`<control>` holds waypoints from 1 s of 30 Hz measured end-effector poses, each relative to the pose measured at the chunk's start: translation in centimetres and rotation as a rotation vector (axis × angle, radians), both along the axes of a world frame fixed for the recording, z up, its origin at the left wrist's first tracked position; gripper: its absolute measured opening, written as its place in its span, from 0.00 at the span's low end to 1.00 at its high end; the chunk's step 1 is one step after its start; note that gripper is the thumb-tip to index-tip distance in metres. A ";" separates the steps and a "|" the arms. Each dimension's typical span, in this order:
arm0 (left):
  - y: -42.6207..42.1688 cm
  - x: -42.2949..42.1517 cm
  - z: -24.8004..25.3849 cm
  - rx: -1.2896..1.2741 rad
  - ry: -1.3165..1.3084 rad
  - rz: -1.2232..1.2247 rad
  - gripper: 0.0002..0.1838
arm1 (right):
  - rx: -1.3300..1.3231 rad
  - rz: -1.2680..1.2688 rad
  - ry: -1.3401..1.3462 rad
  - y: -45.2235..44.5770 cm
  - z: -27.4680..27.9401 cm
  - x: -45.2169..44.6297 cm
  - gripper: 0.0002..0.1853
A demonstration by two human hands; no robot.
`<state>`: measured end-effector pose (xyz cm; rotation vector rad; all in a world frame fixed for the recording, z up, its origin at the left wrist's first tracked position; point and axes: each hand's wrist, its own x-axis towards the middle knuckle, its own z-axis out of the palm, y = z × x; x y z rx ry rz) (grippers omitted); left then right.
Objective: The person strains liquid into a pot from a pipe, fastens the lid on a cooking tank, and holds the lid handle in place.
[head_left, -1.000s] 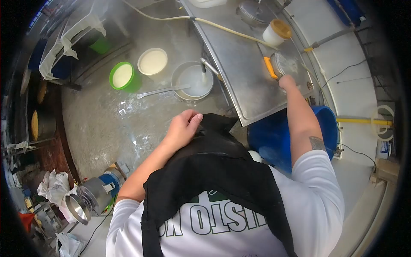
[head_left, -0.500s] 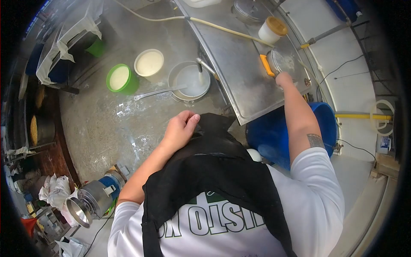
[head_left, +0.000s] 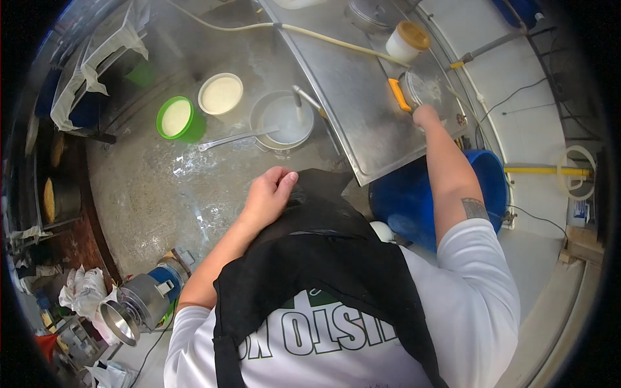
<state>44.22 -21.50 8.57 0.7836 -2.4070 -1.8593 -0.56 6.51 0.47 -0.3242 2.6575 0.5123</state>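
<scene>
My right hand (head_left: 425,118) is stretched out over the metal table (head_left: 362,110). It is closed at the near edge of a round, shiny container (head_left: 422,89); most of its fingers are hidden. A curved orange handle (head_left: 398,95) lies along the container's left side. My left hand (head_left: 272,194) is at my waist by the black apron (head_left: 323,213), its fingers curled and the thumb on top. What is inside those fingers, if anything, is hidden. Beyond it on the floor, a metal pot (head_left: 282,145) of cloudy liquid has a long-handled utensil (head_left: 226,140) resting across its rim.
A green bucket (head_left: 193,131) and a white bucket (head_left: 220,115), both with pale contents, stand on the wet floor. A hose (head_left: 323,33) crosses the table, near a white tub with a brown lid (head_left: 407,44). The blue barrel (head_left: 401,207) stands under my right arm.
The whole view has shifted slightly, so things sit a little further left and up. Both hands keep their places, the right one still at the round container.
</scene>
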 end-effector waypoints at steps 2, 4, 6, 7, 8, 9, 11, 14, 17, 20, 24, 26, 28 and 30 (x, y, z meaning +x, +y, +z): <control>0.0 0.0 -0.2 -0.045 0.031 0.003 0.16 | 0.000 0.009 0.003 0.1 -0.3 -0.3 0.15; 0.0 0.0 -0.2 -0.049 0.031 0.002 0.16 | -0.008 -0.017 0.005 0.1 -0.4 -0.3 0.15; 0.1 0.1 -0.3 -0.052 0.030 0.003 0.16 | -0.002 -0.017 0.001 0.1 -0.4 -0.5 0.15; 0.1 0.1 -0.4 -0.050 0.025 0.004 0.16 | 0.002 -0.016 -0.002 0.2 -0.5 -0.5 0.15; 0.1 0.1 -0.5 -0.048 0.019 0.005 0.16 | 0.003 -0.016 -0.003 0.2 -0.5 -0.5 0.15; 0.1 0.1 -0.5 -0.048 0.019 0.005 0.16 | -0.011 -0.037 0.011 0.2 -0.6 -0.5 0.16; 0.1 0.1 -0.5 -0.036 0.016 0.011 0.16 | -0.025 -0.057 0.026 0.0 -0.3 -0.4 0.16; 0.1 0.1 -0.4 -0.051 0.018 0.010 0.16 | 0.004 -0.057 -0.009 -0.3 0.3 -0.1 0.16; 0.0 0.1 -0.4 -0.047 0.010 0.003 0.16 | -0.011 -0.051 0.006 -0.2 0.3 0.0 0.16; 0.0 0.0 -0.4 -0.045 0.006 0.009 0.16 | -0.044 -0.022 0.039 0.0 0.4 0.3 0.15; 0.0 -0.1 -0.1 -0.050 0.025 0.005 0.16 | -0.018 0.038 0.038 0.5 -1.0 -0.6 0.15; 0.0 -0.1 0.1 -0.051 0.014 0.011 0.16 | -0.007 0.049 0.030 0.5 -1.1 -0.9 0.15; 0.0 -0.1 0.3 -0.056 0.013 0.007 0.16 | 0.001 -0.009 -0.004 0.2 -0.6 -0.7 0.16; -0.1 -0.2 0.3 -0.061 0.012 0.005 0.16 | 0.011 0.006 -0.003 0.3 -0.6 -0.7 0.16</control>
